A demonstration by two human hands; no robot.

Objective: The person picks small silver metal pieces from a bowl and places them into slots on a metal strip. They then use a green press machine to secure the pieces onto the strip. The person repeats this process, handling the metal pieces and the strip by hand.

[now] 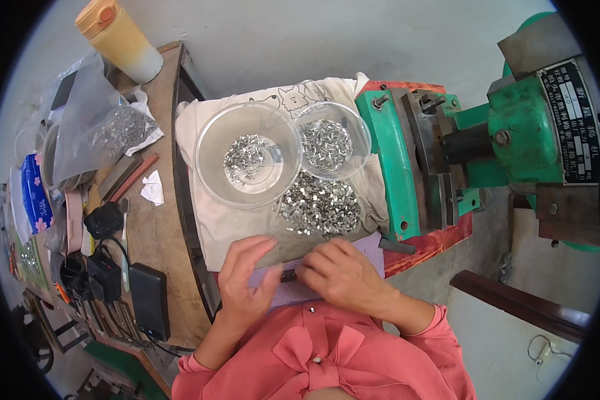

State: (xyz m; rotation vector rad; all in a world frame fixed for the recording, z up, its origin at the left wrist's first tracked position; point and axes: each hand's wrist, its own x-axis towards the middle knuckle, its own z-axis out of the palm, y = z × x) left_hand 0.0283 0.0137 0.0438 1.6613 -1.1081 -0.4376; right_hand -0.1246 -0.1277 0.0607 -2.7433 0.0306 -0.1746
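Note:
My left hand (245, 275) is open at the near edge of the work surface, its fingers stretched and the thumb apart. Across from it, my right hand (340, 275) has its fingers curled and pressed together; whatever they hold is hidden. A short dark bar (288, 275) lies between the two hands on a purple cloth (283, 295), its right end beside my right fingertips. Just beyond them spreads a heap of small shiny metal pieces (319, 205). Behind the heap stand a large clear tub (210, 183) with some metal pieces and a smaller clear bowl (363, 143) filled with small metal pins.
A green press machine (523, 137) stands at the right, its green base (395, 200) beside the cloth. The wooden table (155, 247) at the left carries a black power bank (149, 301), a yellow-white bottle (123, 43), and a plastic bag (107, 130) of grey pieces.

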